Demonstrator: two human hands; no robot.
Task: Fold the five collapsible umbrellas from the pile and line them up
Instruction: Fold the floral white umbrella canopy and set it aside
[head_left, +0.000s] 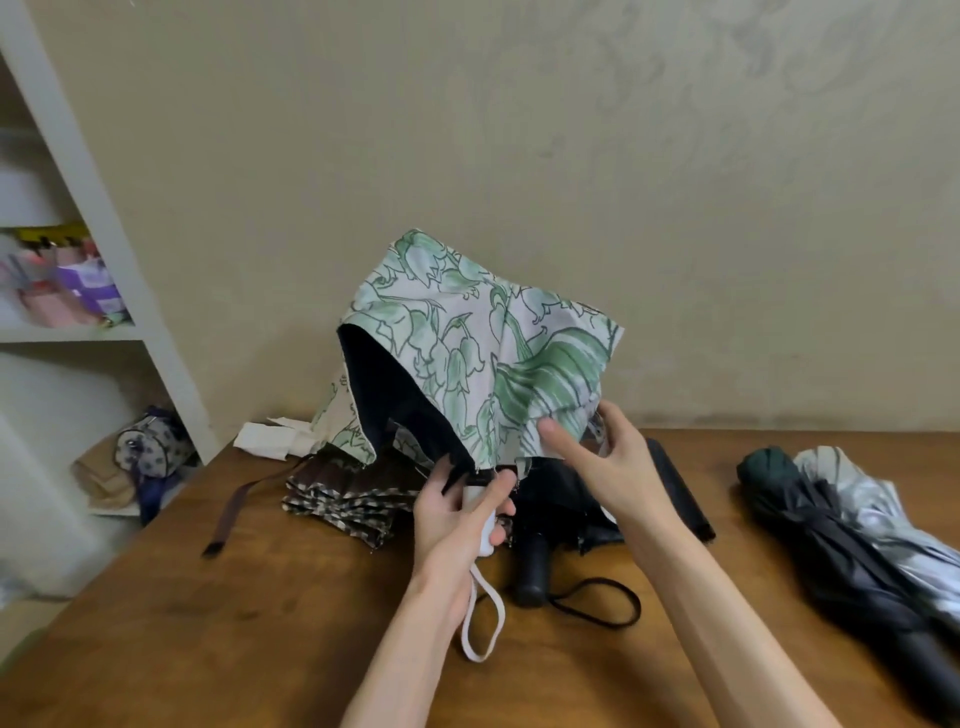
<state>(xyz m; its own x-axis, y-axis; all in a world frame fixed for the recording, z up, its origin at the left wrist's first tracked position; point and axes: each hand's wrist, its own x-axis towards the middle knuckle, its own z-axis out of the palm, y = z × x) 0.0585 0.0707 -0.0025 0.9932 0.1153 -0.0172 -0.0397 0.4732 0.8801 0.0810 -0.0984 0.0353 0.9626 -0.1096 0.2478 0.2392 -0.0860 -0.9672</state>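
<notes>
Nearest me, bare desk (218, 649) gives open room below both wrists. The white wrist loop (483, 623) hangs under my left hand (452, 514), whose fingers (500, 489) are wrapped round the white handle of the floral umbrella (467, 353). It is held upright above the desk, its canopy half collapsed. My right hand (608, 457) pinches the canopy hem between thumb and fingers (615, 423). Just beneath both sets of fingers lies a black umbrella (535, 561), its strap trailing right. A checked umbrella (343, 493) lies just left of the left fingers. Well right of the right fingers, a dark umbrella (841, 525) lies near the desk edge. Past the fingers, the wall (519, 130) closes the far edge. A shelf (104, 208) stands far left.
</notes>
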